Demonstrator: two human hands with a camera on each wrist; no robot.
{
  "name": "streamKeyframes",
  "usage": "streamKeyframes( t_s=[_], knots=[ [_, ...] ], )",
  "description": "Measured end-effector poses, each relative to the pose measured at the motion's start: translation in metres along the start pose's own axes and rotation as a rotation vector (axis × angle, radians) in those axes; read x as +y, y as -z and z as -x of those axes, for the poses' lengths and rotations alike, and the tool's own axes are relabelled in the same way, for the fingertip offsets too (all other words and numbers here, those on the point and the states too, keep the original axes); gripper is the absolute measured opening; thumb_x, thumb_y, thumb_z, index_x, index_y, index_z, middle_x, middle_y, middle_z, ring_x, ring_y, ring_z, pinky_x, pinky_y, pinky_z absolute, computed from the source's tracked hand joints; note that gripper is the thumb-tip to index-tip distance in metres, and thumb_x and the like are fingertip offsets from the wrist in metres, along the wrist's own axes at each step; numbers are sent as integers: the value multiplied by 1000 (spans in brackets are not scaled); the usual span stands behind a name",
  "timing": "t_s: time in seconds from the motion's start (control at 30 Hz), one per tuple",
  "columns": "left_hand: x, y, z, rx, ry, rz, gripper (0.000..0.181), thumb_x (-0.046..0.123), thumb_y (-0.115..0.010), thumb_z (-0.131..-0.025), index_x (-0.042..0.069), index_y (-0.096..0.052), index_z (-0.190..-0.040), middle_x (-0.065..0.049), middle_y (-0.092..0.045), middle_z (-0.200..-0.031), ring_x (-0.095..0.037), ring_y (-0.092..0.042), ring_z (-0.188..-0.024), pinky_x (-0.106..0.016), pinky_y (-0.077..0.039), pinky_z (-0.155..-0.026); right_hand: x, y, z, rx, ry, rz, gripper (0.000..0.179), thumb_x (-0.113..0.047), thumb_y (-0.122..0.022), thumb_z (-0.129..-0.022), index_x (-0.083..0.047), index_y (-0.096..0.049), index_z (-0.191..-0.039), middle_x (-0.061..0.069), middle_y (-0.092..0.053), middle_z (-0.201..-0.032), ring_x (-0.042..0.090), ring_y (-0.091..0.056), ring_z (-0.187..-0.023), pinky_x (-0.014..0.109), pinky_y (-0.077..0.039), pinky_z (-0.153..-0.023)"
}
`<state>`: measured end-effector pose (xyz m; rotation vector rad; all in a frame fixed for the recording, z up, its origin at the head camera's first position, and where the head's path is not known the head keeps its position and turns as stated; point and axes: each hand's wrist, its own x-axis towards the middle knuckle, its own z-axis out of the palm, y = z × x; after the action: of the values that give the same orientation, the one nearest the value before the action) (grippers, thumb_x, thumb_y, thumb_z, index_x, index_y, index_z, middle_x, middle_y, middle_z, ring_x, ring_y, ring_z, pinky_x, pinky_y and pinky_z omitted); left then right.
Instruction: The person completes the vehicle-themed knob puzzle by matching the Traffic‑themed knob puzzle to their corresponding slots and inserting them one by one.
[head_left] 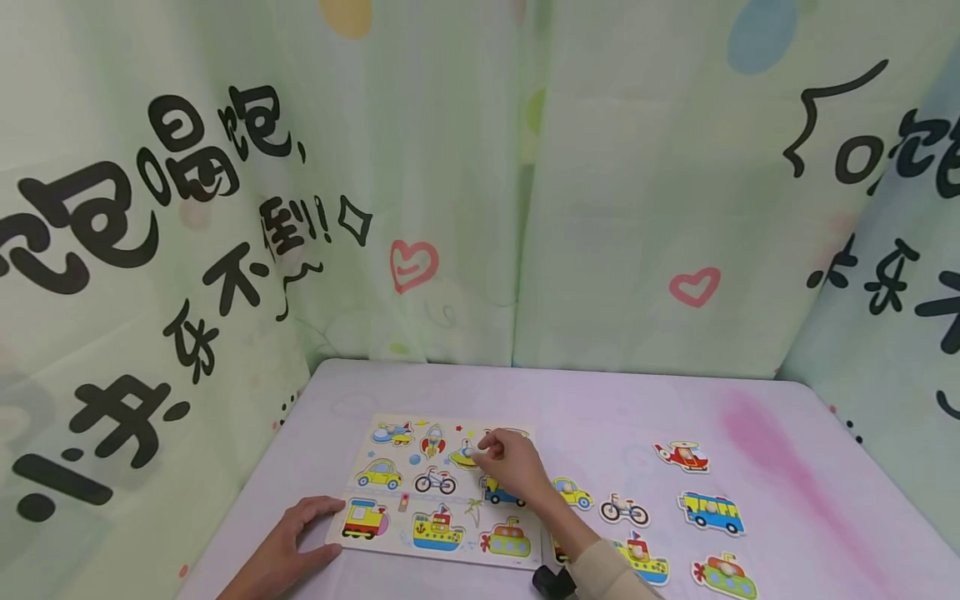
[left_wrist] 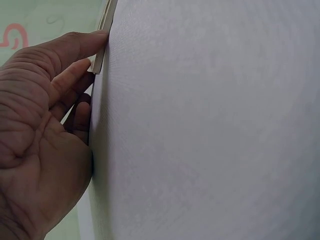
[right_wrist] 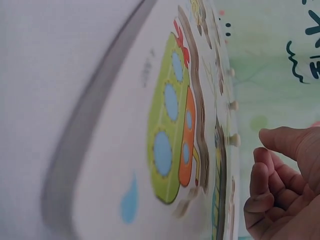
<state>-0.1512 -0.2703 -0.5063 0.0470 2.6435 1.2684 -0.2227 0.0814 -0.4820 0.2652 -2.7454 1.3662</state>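
A white puzzle board (head_left: 405, 542) with vehicle pictures lies on the table. My left hand (head_left: 296, 537) rests on the table at its near left corner, thumb and forefinger touching the edge. My right hand (head_left: 517, 467) is over the board beside the yellow flying saucer (head_left: 462, 454). In the right wrist view, its thumb and forefinger are apart from the nearest small knob (right_wrist: 235, 140) and hold nothing. Knobs stand up from the board's far row, where an airplane (head_left: 392, 434) and a rocket (head_left: 432, 442) also show. My right hand partly covers the board's bus picture (head_left: 498, 492).
Loose pieces lie right of the board: a car (head_left: 572, 492), bicycle (head_left: 624, 510), ship (head_left: 645, 558), helicopter (head_left: 684, 457), bus (head_left: 711, 512) and submarine (head_left: 725, 575). My right forearm hides part of another piece. Printed curtains (head_left: 600, 250) enclose the table.
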Motion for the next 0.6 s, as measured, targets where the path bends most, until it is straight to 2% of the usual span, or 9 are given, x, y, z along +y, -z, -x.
streamKeyframes(
  t_s=[0.2,0.33,0.6],
  knots=[
    [1,0,1,7,15,2,61,35,-87,-80,18,-63,-133,-8,-50,-147,-37,-43,-135,-67,-37,-111,7,7,4,23,-18,4,17,-17,-77,-91,-5,-70,-101,-2,-59,-79,14,-52,-72,24,-45,-65],
    [1,0,1,7,9,-2,60,32,-86,-81,16,-63,-133,-10,-50,-146,-37,-44,-136,-67,-36,-112,11,13,7,42,-41,24,16,-16,-77,-91,-6,-71,-102,-3,-57,-79,14,-52,-74,24,-44,-66],
    [-1,0,1,5,-27,-14,58,27,-85,-83,13,-62,-134,-10,-52,-144,-36,-44,-136,-63,-36,-113,19,28,13,78,-57,60,20,-16,-78,-91,-4,-71,-105,-2,-58,-80,14,-52,-75,23,-45,-66]
  ],
)
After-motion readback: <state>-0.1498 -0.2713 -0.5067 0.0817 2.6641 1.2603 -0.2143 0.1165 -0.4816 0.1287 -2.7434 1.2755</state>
